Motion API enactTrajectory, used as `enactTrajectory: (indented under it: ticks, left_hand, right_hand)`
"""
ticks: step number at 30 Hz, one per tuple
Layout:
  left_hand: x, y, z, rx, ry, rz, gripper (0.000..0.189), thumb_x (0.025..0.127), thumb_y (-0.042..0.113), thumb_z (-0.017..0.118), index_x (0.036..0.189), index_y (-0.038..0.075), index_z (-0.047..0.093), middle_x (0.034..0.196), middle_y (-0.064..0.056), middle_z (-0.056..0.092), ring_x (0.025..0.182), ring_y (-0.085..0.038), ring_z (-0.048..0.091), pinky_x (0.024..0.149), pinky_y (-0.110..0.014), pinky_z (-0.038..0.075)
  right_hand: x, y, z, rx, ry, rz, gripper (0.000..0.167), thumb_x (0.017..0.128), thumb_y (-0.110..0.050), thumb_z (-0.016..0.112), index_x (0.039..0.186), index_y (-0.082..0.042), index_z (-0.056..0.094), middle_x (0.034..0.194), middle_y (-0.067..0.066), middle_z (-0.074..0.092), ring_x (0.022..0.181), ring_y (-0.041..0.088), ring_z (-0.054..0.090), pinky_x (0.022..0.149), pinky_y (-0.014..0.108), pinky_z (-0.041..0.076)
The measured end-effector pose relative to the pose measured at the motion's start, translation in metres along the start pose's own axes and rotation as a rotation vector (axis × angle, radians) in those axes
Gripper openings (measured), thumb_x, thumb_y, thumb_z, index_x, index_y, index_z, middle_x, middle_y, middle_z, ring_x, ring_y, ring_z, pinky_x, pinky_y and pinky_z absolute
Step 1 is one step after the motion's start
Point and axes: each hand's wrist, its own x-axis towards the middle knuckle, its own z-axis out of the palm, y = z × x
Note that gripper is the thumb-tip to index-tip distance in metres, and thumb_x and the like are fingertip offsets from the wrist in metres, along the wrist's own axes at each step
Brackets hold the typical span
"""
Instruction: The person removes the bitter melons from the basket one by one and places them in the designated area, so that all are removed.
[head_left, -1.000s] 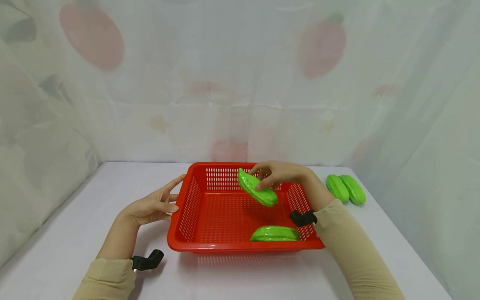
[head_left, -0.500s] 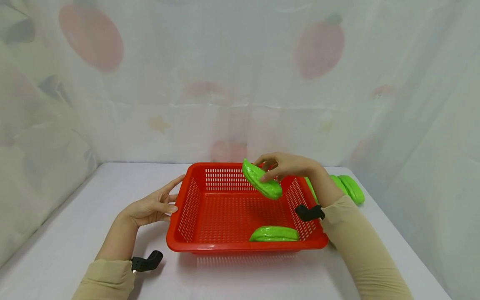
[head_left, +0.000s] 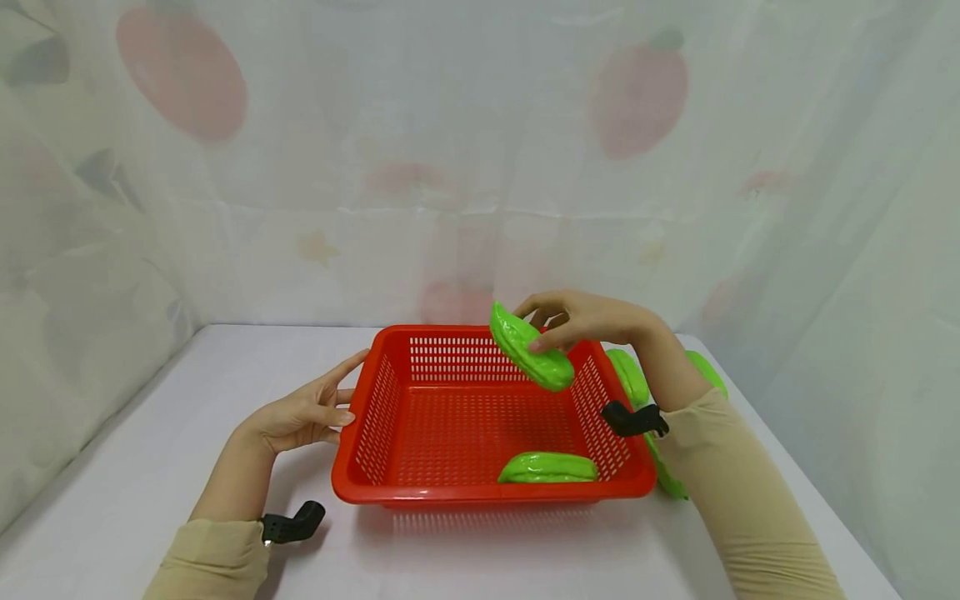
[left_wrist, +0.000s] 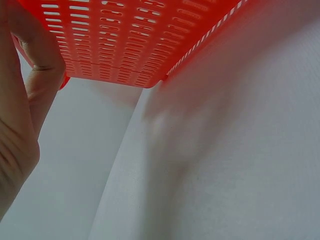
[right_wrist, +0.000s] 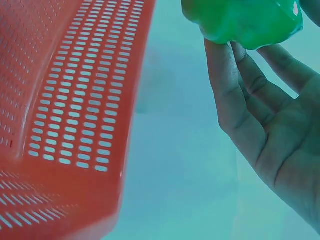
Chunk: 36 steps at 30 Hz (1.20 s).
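Observation:
A glossy green bitter melon (head_left: 528, 348) is pinched between the thumb and fingers of my right hand (head_left: 581, 317), tilted over the back right part of a red plastic basket (head_left: 491, 493). The right wrist view shows the fingertips against the underside of this melon (right_wrist: 245, 20), beside the basket's perforated wall (right_wrist: 80, 100). At the basket's left side my left hand (head_left: 303, 412) holds the rim, thumb tip on it and fingers along the outer wall. Another bitter melon (head_left: 547, 467) lies inside the basket by the front wall.
More bitter melons lie on the white table (head_left: 247, 367) to the basket's right: one melon (head_left: 628, 377) close beside the wall, another melon (head_left: 670, 473) partly behind the right sleeve, and a third melon (head_left: 707, 372) farther right. A pale printed curtain (head_left: 480, 167) stands behind the table.
My right hand has moved up and to the right with the bitter melon. The shifted arm uncovers melons beside the basket's right wall. My left hand stays in place.

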Motion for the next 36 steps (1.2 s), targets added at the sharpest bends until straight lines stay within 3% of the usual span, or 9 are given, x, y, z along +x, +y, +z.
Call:
enactTrajectory:
  ticks: [15, 29, 36]
  left_hand:
    - [0.002, 0.000, 0.000, 0.017, 0.019, -0.013, 0.097, 0.096, -0.004, 0.052, 0.157, 0.029, -0.015, 0.135, -0.010, 0.059, 0.103, -0.018, 0.071, 0.082, -0.037, 0.062]
    - [0.002, -0.001, -0.002, 0.015, 0.014, -0.008, 0.096, 0.096, -0.005, 0.051, 0.157, 0.028, -0.016, 0.135, -0.008, 0.061, 0.101, -0.017, 0.071, 0.082, -0.036, 0.063]
    - [0.002, 0.001, -0.002, 0.021, 0.017, -0.012, 0.096, 0.096, -0.004, 0.052, 0.158, 0.028, -0.015, 0.136, -0.009, 0.059, 0.101, -0.017, 0.071, 0.082, -0.036, 0.062]
  right_hand:
    - [-0.033, 0.018, -0.011, 0.032, 0.093, 0.055, 0.050, 0.093, -0.033, 0.065, 0.140, -0.024, 0.048, 0.138, 0.010, 0.055, 0.124, 0.031, 0.054, 0.086, 0.037, 0.056]
    - [-0.064, 0.033, -0.014, 0.035, 0.180, 0.064, 0.045, 0.095, -0.028, 0.064, 0.137, -0.024, 0.050, 0.124, 0.009, 0.062, 0.114, 0.029, 0.061, 0.088, 0.039, 0.054]
    - [-0.080, 0.039, -0.013, 0.012, 0.222, 0.087, 0.047, 0.095, -0.027, 0.062, 0.140, -0.019, 0.048, 0.127, 0.013, 0.060, 0.110, 0.030, 0.059, 0.085, 0.039, 0.055]
